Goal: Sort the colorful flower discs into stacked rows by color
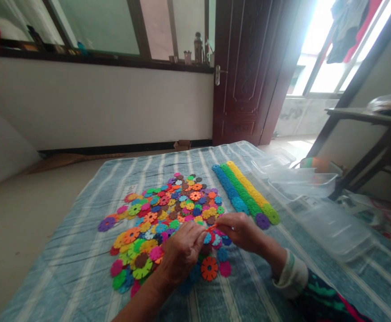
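Over a pile of colourful notched plastic discs (163,214), my left hand (186,246) and my right hand (240,230) meet with pinched fingers. Between their fingertips is an orange notched disc (212,227), seen nearly edge-on. Whether it is one disc or two joined cannot be made out, as the fingers cover much of it. Just below lies a larger orange disc (209,268) flat on the cloth. To the right of the pile, overlapping discs form a blue row (229,188), a green row (242,190) and a yellow row (252,192). A purple disc (262,221) sits at the near end of the green row.
A striped blue cloth (77,232) covers the surface. Clear plastic boxes (302,183) and a clear lid (339,232) lie at the right. Beyond stand a dark red door (240,103) and a side table (366,115). A ledge (98,62) runs along the wall.
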Tool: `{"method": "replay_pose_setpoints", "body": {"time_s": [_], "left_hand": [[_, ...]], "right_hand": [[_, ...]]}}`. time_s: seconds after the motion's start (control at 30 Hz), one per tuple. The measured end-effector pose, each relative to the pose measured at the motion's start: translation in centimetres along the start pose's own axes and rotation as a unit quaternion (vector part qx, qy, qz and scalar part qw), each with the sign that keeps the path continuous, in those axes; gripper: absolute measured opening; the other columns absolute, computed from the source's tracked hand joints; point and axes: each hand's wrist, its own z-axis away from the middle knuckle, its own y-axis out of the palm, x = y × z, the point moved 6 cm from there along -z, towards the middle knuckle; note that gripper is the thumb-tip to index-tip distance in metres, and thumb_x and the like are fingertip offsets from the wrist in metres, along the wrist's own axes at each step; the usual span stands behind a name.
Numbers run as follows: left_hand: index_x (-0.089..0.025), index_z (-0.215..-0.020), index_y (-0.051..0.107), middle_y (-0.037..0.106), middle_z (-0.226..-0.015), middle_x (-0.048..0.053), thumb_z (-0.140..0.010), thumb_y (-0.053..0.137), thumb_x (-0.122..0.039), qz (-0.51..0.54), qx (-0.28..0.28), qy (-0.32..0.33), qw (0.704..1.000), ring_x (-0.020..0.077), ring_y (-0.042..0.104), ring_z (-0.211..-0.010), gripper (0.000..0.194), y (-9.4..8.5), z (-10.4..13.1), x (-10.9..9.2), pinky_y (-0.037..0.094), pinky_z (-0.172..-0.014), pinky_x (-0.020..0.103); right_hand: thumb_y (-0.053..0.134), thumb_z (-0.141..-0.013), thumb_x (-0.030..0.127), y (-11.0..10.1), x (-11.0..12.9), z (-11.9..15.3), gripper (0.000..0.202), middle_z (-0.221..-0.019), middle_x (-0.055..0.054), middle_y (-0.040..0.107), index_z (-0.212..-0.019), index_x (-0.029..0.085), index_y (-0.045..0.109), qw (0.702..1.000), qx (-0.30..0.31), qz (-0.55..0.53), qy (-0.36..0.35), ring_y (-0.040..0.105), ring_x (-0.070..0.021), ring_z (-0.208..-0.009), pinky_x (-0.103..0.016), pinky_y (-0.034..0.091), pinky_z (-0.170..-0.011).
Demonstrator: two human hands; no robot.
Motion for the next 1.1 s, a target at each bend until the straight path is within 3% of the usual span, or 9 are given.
{"method": "replay_pose_setpoints", "body": {"time_s": [0.1,0.17,0.27,0.37,0.53,0.73,1.1], "left_hand": [[-0.018,-0.091,0.065,0.068,-0.085,0.006,-0.095,0.042,-0.025,-0.016,-0.027,0.025,0.999,0.0159,0.062,-0.083,0.024,-0.2,0.0,-0.2,0.053,-0.077,0.029],[-0.017,-0.09,0.064,0.067,-0.083,0.005,-0.094,0.043,-0.023,-0.028,-0.046,0.045,0.998,0.0159,0.062,-0.08,0.022,-0.4,0.0,-0.4,0.054,-0.075,0.029],[-0.017,-0.088,0.063,0.067,-0.082,0.005,-0.093,0.044,-0.02,-0.041,-0.045,0.053,0.997,0.0157,0.062,-0.078,0.02,-0.4,0.0,-0.5,0.054,-0.074,0.029],[-0.017,-0.09,0.063,0.067,-0.085,0.005,-0.093,0.045,-0.02,-0.043,-0.033,0.054,0.997,0.0164,0.063,-0.081,0.018,-0.2,0.2,-0.4,0.053,-0.076,0.03],[-0.017,-0.093,0.062,0.068,-0.089,0.006,-0.092,0.046,-0.02,-0.05,-0.024,0.052,0.997,0.0172,0.064,-0.085,0.016,-0.1,0.4,0.0,0.054,-0.081,0.031],[-0.018,-0.088,0.063,0.067,-0.082,0.005,-0.092,0.044,-0.02,-0.071,-0.048,0.055,0.995,0.0162,0.064,-0.078,0.019,-0.5,0.1,-0.1,0.054,-0.073,0.029],[-0.017,-0.082,0.062,0.064,-0.077,0.005,-0.091,0.044,-0.018,-0.094,-0.021,0.021,0.995,0.0174,0.061,-0.076,0.02,-0.3,0.5,0.7,0.051,-0.071,0.03]], "right_hand": [[0.052,-0.088,0.022,-2.8,-3.0,0.2,0.019,-0.073,0.0,0.069,-0.082,0.022,0.071,0.981,0.1,0.116,0.119,0.061,-0.0144,-0.068,-0.024,0.037,-0.061],[0.052,-0.087,0.022,-4.9,-4.9,0.6,0.021,-0.074,-0.004,0.07,-0.083,0.021,0.073,0.956,0.123,0.183,0.194,0.062,-0.0185,-0.071,-0.026,0.035,-0.062],[0.05,-0.087,0.021,-6.3,-6.3,1.0,0.024,-0.079,-0.008,0.071,-0.081,0.022,0.073,0.929,0.152,0.233,0.243,0.064,-0.0229,-0.077,-0.029,0.034,-0.063],[0.049,-0.088,0.02,-6.2,-6.7,1.3,0.024,-0.083,-0.009,0.071,-0.082,0.022,0.073,0.908,0.188,0.266,0.262,0.065,-0.0249,-0.081,-0.029,0.033,-0.062],[0.049,-0.09,0.023,-5.8,-6.7,1.1,0.023,-0.085,-0.009,0.072,-0.085,0.022,0.071,0.89,0.184,0.315,0.273,0.066,-0.0239,-0.083,-0.028,0.033,-0.061],[0.054,-0.087,0.026,-6.0,-6.7,0.9,0.019,-0.092,-0.009,0.071,-0.098,0.023,0.068,0.885,0.165,0.33,0.284,0.065,-0.0237,-0.087,-0.027,0.035,-0.064],[0.052,-0.086,0.026,-3.2,-5.7,1.0,0.019,-0.077,-0.008,0.07,-0.085,0.02,0.07,0.883,0.192,0.334,0.266,0.065,-0.0198,-0.076,-0.025,0.035,-0.06]]}}
